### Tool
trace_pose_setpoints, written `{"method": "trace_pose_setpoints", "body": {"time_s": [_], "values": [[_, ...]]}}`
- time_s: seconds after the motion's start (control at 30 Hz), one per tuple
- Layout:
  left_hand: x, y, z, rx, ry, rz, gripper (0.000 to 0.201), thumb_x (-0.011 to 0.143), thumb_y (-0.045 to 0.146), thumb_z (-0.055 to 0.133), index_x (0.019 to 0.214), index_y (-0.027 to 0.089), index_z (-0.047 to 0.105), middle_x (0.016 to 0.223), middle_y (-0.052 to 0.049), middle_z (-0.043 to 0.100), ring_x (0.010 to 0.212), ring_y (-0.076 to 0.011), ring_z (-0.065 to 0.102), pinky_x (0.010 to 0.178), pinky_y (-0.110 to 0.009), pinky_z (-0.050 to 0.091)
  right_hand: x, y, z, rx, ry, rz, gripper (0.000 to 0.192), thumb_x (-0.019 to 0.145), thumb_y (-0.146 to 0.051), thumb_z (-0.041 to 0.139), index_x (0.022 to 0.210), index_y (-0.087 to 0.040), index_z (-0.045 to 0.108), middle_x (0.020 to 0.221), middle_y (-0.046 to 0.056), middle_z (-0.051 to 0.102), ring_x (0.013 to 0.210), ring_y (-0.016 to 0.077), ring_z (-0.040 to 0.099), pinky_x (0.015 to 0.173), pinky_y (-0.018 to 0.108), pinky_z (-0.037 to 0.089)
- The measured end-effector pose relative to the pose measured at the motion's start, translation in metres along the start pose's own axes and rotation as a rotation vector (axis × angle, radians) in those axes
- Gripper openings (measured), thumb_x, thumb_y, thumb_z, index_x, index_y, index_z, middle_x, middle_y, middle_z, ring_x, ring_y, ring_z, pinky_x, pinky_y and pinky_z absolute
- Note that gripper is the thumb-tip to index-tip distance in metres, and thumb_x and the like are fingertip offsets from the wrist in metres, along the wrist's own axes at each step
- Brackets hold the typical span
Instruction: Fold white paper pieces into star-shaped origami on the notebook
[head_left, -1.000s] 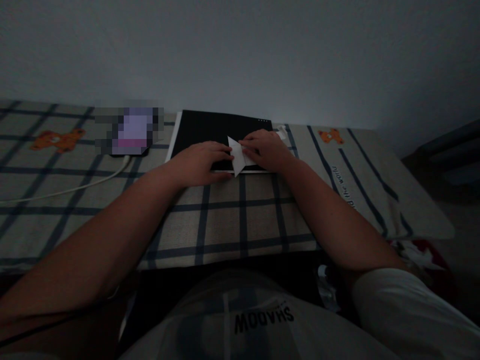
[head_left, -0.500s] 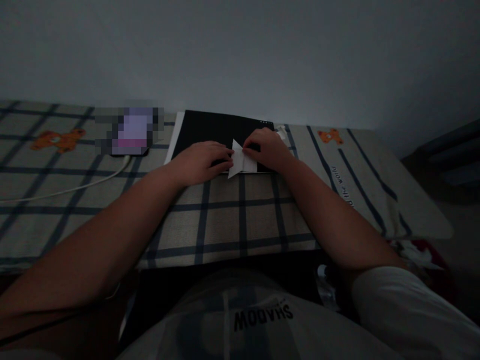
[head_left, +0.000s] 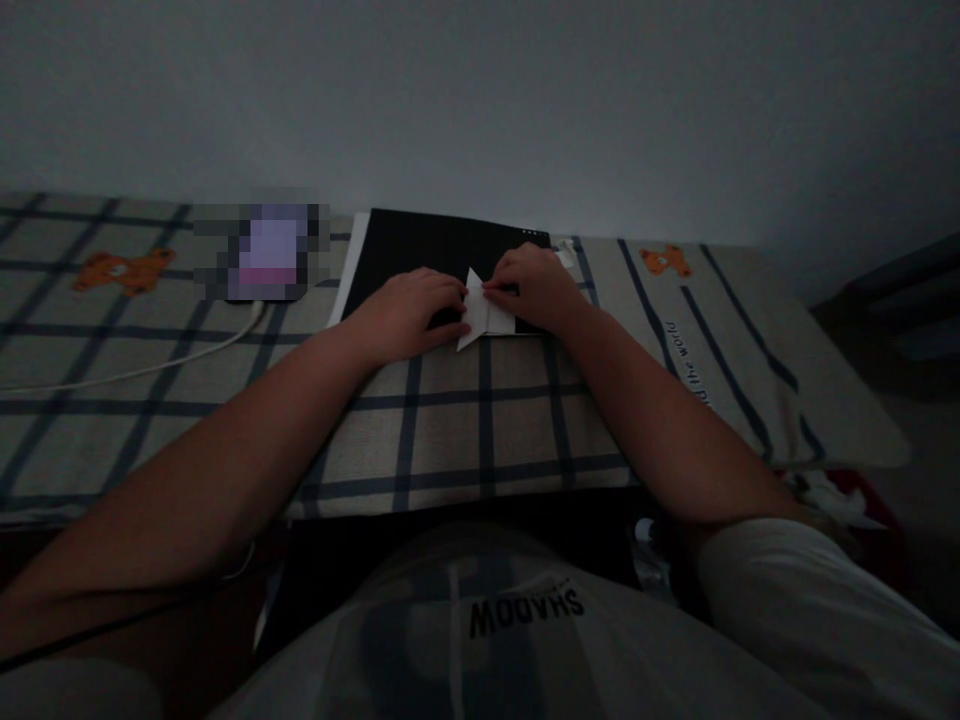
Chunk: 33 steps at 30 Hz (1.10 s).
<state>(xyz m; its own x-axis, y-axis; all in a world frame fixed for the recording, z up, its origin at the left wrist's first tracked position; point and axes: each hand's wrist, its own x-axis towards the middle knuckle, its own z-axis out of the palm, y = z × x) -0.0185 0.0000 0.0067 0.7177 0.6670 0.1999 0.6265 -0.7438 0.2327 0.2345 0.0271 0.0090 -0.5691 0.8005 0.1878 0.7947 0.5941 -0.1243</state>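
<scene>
A small piece of folded white paper (head_left: 489,314) lies over the near edge of a black flat book or folder (head_left: 420,245). Its left part forms a pointed, triangular shape, and its right part is a squarish flap. My left hand (head_left: 411,312) grips the paper's left side, fingers on the far part and thumb nearer me. From the other side my right hand (head_left: 534,288) pinches the paper near its upper middle between thumb and forefinger. The exact contact of the right fingertips is too dark to see well.
A checked cloth (head_left: 450,440) covers the table, which meets a pale wall (head_left: 480,110). To the left lies a phone (head_left: 270,250), blurred, with a white cable (head_left: 180,358). A crumpled white scrap (head_left: 566,252) sits behind my right hand. A red bin (head_left: 874,505) holding white scraps stands below right.
The whole view has shifted slightly. My right thumb and fingers are closer together on the paper, and my left hand stays at its left side.
</scene>
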Motion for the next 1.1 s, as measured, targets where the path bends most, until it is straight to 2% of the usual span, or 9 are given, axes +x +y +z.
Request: {"method": "trace_pose_setpoints", "body": {"time_s": [0.2, 0.33, 0.5, 0.7, 0.8, 0.87, 0.93, 1.0, 1.1], "values": [[-0.001, 0.001, -0.001, 0.003, -0.007, 0.0, 0.042, 0.101, 0.049, 0.058, 0.12, 0.017, 0.077, 0.141, -0.017, 0.072, 0.132, -0.0374, 0.066, 0.113, -0.055, 0.051, 0.0, -0.003, 0.0, -0.013, -0.004, 0.021, 0.033, 0.106, -0.037, 0.057, 0.119, -0.022, 0.084, 0.129, 0.011, 0.077, 0.12, 0.0331, 0.062, 0.104, 0.05, 0.044], [-0.002, 0.001, 0.0, -0.008, 0.028, 0.046, 0.04, 0.101, 0.045, 0.058, 0.124, 0.019, 0.077, 0.145, -0.015, 0.07, 0.133, -0.0348, 0.065, 0.114, -0.053, 0.052, 0.001, -0.001, 0.003, 0.001, 0.018, 0.032, 0.03, 0.105, -0.038, 0.058, 0.111, -0.022, 0.083, 0.123, 0.012, 0.077, 0.118, 0.0326, 0.062, 0.101, 0.048, 0.045], [-0.003, 0.003, -0.003, -0.023, 0.058, 0.117, 0.039, 0.105, 0.043, 0.053, 0.116, 0.022, 0.083, 0.134, -0.013, 0.076, 0.124, -0.0314, 0.07, 0.11, -0.05, 0.054, 0.003, -0.001, 0.007, -0.014, 0.05, 0.082, 0.024, 0.103, -0.037, 0.06, 0.103, -0.022, 0.079, 0.118, 0.013, 0.076, 0.113, 0.0323, 0.062, 0.095, 0.046, 0.044], [-0.005, 0.006, -0.006, -0.051, 0.064, 0.162, 0.041, 0.103, 0.048, 0.059, 0.121, 0.021, 0.085, 0.129, -0.016, 0.078, 0.12, -0.0332, 0.072, 0.107, -0.051, 0.055, 0.003, -0.006, 0.007, -0.03, 0.045, 0.129, 0.02, 0.099, -0.032, 0.062, 0.099, -0.02, 0.077, 0.115, 0.015, 0.075, 0.112, 0.0339, 0.062, 0.093, 0.047, 0.045], [-0.005, 0.004, -0.005, -0.024, 0.053, 0.152, 0.037, 0.104, 0.043, 0.058, 0.119, 0.023, 0.085, 0.13, -0.015, 0.078, 0.121, -0.0322, 0.071, 0.106, -0.05, 0.056, 0.002, -0.006, 0.008, 0.0, 0.093, 0.116, 0.024, 0.097, -0.03, 0.061, 0.112, -0.02, 0.077, 0.125, 0.016, 0.072, 0.117, 0.0348, 0.061, 0.096, 0.048, 0.047], [-0.005, 0.002, -0.004, -0.009, 0.054, 0.137, 0.035, 0.104, 0.04, 0.057, 0.118, 0.025, 0.086, 0.13, -0.013, 0.079, 0.121, -0.0307, 0.071, 0.106, -0.049, 0.056, 0.0, -0.005, 0.009, 0.029, 0.121, 0.097, 0.037, 0.097, -0.028, 0.061, 0.131, -0.019, 0.073, 0.136, 0.016, 0.069, 0.125, 0.0354, 0.058, 0.099, 0.048, 0.047], [-0.005, 0.0, -0.005, 0.002, 0.054, 0.124, 0.034, 0.103, 0.037, 0.057, 0.118, 0.025, 0.086, 0.129, -0.012, 0.079, 0.12, -0.0299, 0.071, 0.106, -0.048, 0.056, -0.001, -0.004, 0.01, 0.048, 0.119, 0.076, 0.045, 0.098, -0.027, 0.058, 0.141, -0.02, 0.071, 0.143, 0.016, 0.067, 0.129, 0.0353, 0.057, 0.102, 0.049, 0.046], [-0.005, -0.001, -0.006, 0.02, 0.056, 0.101, 0.033, 0.103, 0.033, 0.057, 0.117, 0.025, 0.086, 0.128, -0.011, 0.08, 0.12, -0.0303, 0.071, 0.106, -0.049, 0.054, -0.002, -0.004, 0.01, 0.055, 0.098, 0.065, 0.043, 0.101, -0.028, 0.055, 0.137, -0.021, 0.076, 0.141, 0.015, 0.068, 0.129, 0.0344, 0.057, 0.105, 0.049, 0.045], [-0.005, -0.002, -0.007, 0.079, 0.077, 0.023, 0.033, 0.102, 0.031, 0.056, 0.115, 0.026, 0.086, 0.126, -0.01, 0.082, 0.12, -0.0324, 0.07, 0.104, -0.052, 0.052, -0.001, -0.004, 0.009, 0.062, 0.081, 0.073, 0.035, 0.101, -0.03, 0.056, 0.121, -0.02, 0.083, 0.13, 0.014, 0.074, 0.122, 0.0327, 0.059, 0.104, 0.048, 0.043]]}}
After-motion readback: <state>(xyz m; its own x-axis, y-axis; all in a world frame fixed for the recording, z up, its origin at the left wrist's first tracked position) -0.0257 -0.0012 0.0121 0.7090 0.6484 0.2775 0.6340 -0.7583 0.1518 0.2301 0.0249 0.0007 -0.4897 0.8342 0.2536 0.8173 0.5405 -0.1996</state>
